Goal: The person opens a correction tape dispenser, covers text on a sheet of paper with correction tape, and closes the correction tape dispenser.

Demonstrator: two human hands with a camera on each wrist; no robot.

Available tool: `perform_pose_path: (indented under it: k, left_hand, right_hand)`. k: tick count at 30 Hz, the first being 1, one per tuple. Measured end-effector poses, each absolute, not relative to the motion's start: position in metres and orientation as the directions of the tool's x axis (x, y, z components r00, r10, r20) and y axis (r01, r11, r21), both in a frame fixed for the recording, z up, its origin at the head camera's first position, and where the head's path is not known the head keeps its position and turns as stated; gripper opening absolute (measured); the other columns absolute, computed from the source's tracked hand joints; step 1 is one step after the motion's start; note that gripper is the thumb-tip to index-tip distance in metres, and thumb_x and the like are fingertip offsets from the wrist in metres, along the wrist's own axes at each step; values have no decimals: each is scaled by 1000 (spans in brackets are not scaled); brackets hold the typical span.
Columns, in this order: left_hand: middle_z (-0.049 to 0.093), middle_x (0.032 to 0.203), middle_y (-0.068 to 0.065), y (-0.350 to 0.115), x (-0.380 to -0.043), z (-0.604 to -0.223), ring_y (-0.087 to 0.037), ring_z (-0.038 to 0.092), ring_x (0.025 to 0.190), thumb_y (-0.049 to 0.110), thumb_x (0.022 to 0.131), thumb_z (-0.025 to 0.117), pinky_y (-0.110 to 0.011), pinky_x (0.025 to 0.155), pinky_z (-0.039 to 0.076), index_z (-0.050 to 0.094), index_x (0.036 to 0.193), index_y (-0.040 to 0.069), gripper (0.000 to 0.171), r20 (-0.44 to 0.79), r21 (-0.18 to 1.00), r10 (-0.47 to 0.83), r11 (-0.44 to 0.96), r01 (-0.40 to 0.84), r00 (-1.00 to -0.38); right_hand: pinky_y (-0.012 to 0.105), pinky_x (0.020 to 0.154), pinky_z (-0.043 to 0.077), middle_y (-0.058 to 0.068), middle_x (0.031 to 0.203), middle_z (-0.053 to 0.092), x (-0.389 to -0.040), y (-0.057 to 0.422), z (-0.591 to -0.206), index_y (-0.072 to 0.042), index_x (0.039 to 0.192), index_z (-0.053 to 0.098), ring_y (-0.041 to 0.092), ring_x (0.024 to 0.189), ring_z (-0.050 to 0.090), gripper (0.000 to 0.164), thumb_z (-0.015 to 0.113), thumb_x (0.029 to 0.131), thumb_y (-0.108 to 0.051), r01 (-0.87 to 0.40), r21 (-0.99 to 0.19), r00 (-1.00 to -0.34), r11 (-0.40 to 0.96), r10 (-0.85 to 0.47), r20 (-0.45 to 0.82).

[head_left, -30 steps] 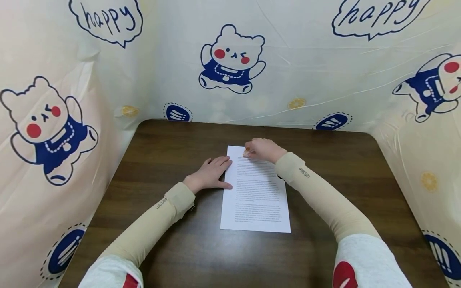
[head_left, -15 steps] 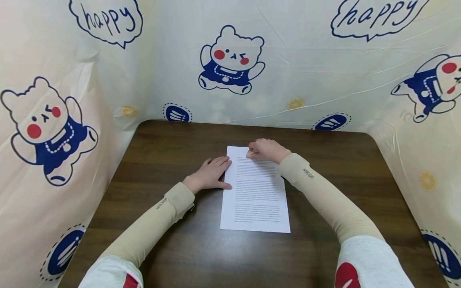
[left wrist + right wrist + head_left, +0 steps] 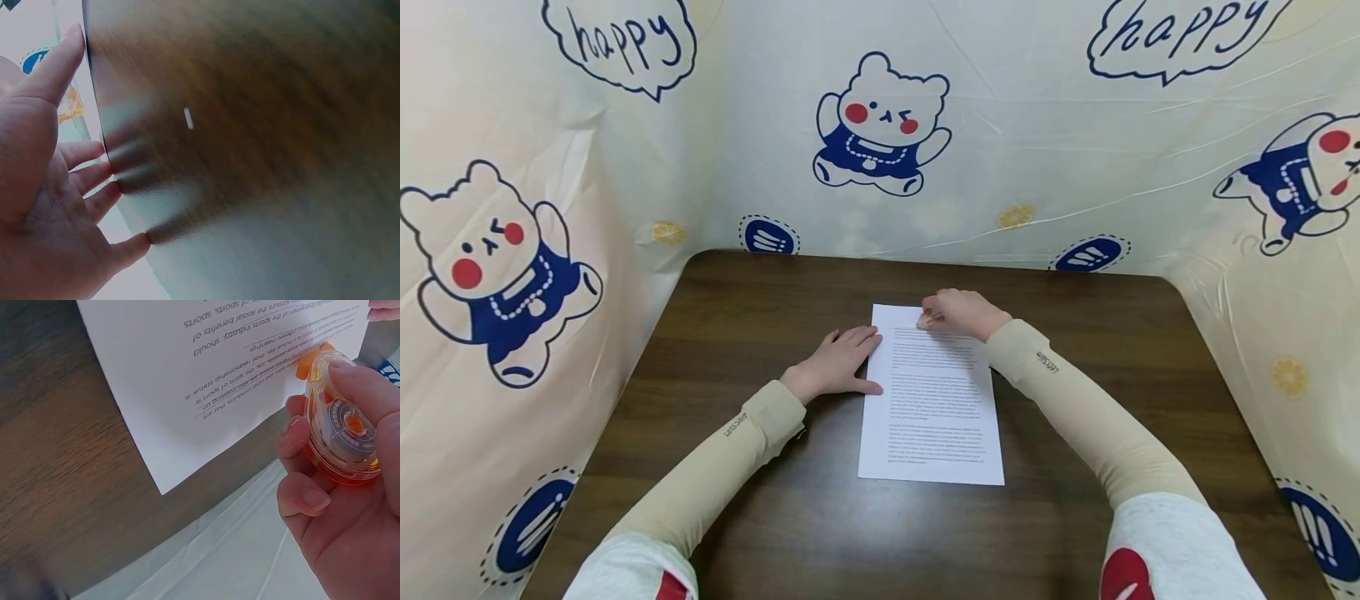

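A correction tape dispenser (image 3: pixel 342 440) with a clear and orange body sits in my right hand (image 3: pixel 966 313), gripped between thumb and curled fingers. Its orange tip is right at the printed text near the top of the white sheet of paper (image 3: pixel 936 400). In the head view the fingers mostly cover the dispenser (image 3: pixel 924 320). My left hand (image 3: pixel 837 362) lies spread at the sheet's left edge, thumb and fingertips on the paper's margin. From the left wrist view, the left hand (image 3: pixel 47 181) shows straight, separated fingers touching down.
The sheet lies on a dark brown wooden table (image 3: pixel 760 517). A pale curtain (image 3: pixel 880 225) printed with cartoon bears hangs behind the table and along both sides. Beige sleeves (image 3: pixel 1075 412) cover both forearms.
My right hand has slid a little to the right along the top lines of text with the correction tape dispenser. The left hand and the paper have stayed put.
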State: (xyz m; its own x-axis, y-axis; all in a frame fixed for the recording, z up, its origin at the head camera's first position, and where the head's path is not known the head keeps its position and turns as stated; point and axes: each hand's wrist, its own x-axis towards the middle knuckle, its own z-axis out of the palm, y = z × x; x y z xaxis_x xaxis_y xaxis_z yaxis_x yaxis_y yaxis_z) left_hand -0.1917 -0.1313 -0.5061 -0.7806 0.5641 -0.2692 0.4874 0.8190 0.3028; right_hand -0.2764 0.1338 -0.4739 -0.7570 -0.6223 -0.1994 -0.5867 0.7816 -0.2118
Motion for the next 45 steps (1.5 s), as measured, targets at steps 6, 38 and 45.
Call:
perform_pose_path:
  k: [6,38,45]
  left_hand:
    - [22,172,-14,-131,-192,-504,-33,21,158,63,92,71,-66,123,16,29,164,6,101,-265,305,566,817,489,-781]
    - [21,172,-14,-132,-191,-505,-33,20,159,64,92,71,-65,123,15,27,165,7,103,-268,294,562,821,489,-783]
    - [21,173,-13,-132,-191,-506,-33,20,159,64,92,70,-65,123,15,27,165,7,103,-274,292,559,824,486,-783]
  right_hand:
    - [41,88,56,5,106,71,-274,137,-472,-12,122,72,22,92,63,28,73,100,-29,-570,-193,-772,799,-601,-208]
    - [45,86,56,9,109,71,-272,163,-470,-11,124,72,24,94,64,31,74,99,-29,-537,-193,-790,822,-569,-229]
    - [43,85,55,7,107,71,-272,170,-472,-12,122,72,24,92,61,29,73,100,-32,-532,-188,-791,825,-564,-236]
